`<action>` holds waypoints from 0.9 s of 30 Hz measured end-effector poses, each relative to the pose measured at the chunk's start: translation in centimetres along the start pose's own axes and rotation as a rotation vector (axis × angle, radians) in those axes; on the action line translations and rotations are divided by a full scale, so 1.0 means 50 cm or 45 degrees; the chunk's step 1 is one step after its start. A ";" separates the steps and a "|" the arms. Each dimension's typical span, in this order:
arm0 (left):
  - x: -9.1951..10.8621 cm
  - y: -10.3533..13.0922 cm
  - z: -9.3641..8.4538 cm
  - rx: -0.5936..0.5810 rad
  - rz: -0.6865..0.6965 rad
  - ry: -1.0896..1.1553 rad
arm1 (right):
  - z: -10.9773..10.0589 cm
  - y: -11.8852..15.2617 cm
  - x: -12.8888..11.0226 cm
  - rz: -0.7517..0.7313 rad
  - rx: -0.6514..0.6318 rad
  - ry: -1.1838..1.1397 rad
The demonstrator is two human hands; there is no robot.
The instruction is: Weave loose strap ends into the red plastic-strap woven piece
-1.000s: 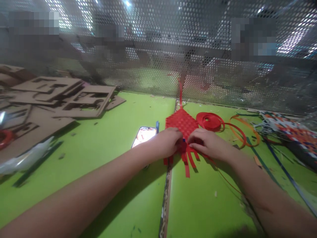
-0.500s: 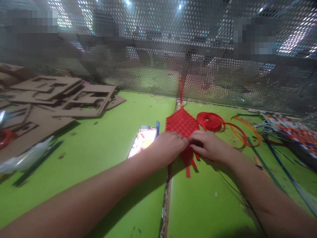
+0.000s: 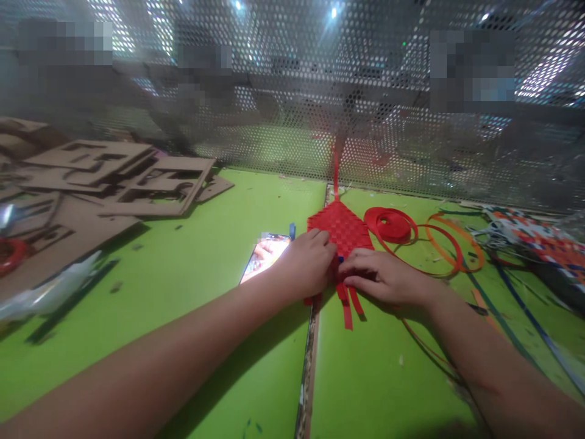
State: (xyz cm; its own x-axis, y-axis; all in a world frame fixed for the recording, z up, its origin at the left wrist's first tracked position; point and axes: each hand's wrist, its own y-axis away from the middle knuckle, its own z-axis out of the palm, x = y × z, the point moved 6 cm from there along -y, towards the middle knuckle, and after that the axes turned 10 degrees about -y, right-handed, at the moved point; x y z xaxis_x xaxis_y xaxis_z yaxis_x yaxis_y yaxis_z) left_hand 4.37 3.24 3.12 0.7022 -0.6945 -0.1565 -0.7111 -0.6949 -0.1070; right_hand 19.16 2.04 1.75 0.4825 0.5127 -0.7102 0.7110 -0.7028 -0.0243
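Note:
A red woven piece (image 3: 340, 225) lies on the green table, a red strip rising from its top and loose red strip ends at its bottom. My left hand (image 3: 313, 259) rests on its lower left part with the fingers curled together at the strips. My right hand (image 3: 379, 274) is at the lower right, thumb and fingers closed near a small blue bit (image 3: 340, 260). Both hands' fingertips hide part of the weave. Left of my left hand is a lit phone (image 3: 265, 256), partly covered by my wrist.
Cut cardboard sheets (image 3: 155, 183) and a plastic wrapper (image 3: 50, 289) lie at left. A red strip coil (image 3: 390, 225), orange strip loops (image 3: 478, 259) and a multicoloured woven piece (image 3: 543, 241) lie at right. A perforated metal screen (image 3: 283, 140) stands behind. The table has a seam (image 3: 307, 372).
My left hand has shifted slightly left, and my right hand slightly lower, leaving a gap between them. A small blue bit now shows there on the red weave.

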 end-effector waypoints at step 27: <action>0.149 0.097 -0.011 -0.489 0.007 -0.249 | 0.004 0.004 0.012 0.043 -0.053 -0.055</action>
State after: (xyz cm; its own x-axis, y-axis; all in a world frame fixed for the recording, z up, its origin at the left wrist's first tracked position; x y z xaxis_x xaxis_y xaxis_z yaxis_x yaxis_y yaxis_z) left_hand 6.18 -5.38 2.00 0.6523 -0.6757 -0.3434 -0.6244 -0.7359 0.2619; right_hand 19.47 2.13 1.20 0.4847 0.4665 -0.7399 0.7158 -0.6977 0.0290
